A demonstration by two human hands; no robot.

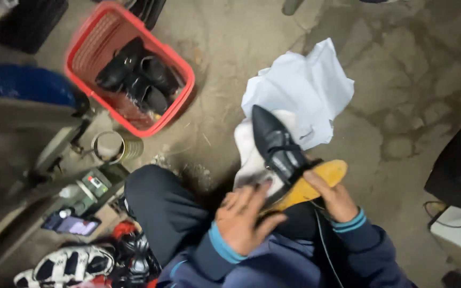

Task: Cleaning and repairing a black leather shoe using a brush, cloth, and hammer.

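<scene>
Cracked concrete floor is spreading beneath a seated person whose left hand is pressing a white cloth against a black pointed shoe while the right hand is gripping its yellow sole, best kept firmly braced.

Dim, flat light, soft motion blur, dark corners.

Head cam looks steeply down – close on lap, floor beyond.
</scene>
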